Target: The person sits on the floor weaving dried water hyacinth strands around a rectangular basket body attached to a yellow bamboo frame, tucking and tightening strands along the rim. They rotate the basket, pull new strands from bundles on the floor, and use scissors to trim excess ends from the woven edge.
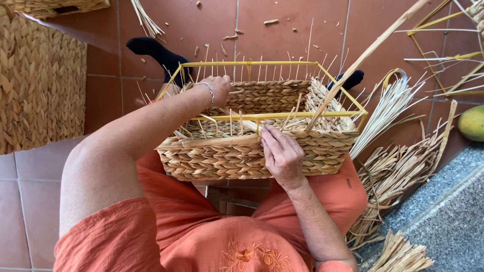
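Observation:
A half-woven straw basket [222, 156] on a yellow wire frame [252, 64] rests on my lap. My left hand [218, 85], with a bracelet at the wrist, reaches over the far left corner and grips the woven wall there. My right hand [281, 153] lies on the near wall and pinches a long flat straw strand [363, 58], which runs up to the right out of the basket. Thin stalks stick up along the rim.
Bundles of loose straw [398, 166] lie on the tiled floor at right, by a grey stone step [448, 211]. A finished woven basket [40, 80] stands at left. More yellow frames [443, 45] are at top right, near a green-yellow fruit [473, 123].

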Available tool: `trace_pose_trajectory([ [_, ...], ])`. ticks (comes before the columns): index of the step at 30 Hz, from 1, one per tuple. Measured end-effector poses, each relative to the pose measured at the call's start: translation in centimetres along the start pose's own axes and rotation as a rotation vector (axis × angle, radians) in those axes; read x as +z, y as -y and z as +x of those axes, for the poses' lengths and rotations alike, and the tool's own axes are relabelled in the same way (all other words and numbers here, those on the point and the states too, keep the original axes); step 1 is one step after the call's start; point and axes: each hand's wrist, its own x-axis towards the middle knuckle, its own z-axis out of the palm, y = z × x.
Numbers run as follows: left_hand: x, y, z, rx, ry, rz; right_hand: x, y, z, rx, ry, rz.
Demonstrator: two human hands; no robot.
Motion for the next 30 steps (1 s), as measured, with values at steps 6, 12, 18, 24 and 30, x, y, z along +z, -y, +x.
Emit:
trace_pose_trajectory([
  [6, -1.5, -0.9, -0.8, -0.139, 0.053, 0.095, -0.6, -0.4, -0.3, 0.000, -0.038, 0.080],
  [12, -0.4, -1.5, 0.3, 0.419, -0.027, -0.442, -0.8, -0.7, 0.1, 0.076, -0.050, 0.125],
  [18, 0.8, -1.8, 1.4, 0.257, 0.422, -0.620, -0.4, -0.5, 1.8, 0.274, 0.086, 0.106],
  [24, -0.5, -0.9, 0.3, 0.443, 0.083, -0.679, -0.2, -1.9, 0.4, 0.270, 0.026, 0.377],
  [30, -0.6, 3.3, -4.4, 0.245, 0.421, -1.021, -4.6, -5.0, -7.6, 0.545, -0.264, 0.674],
])
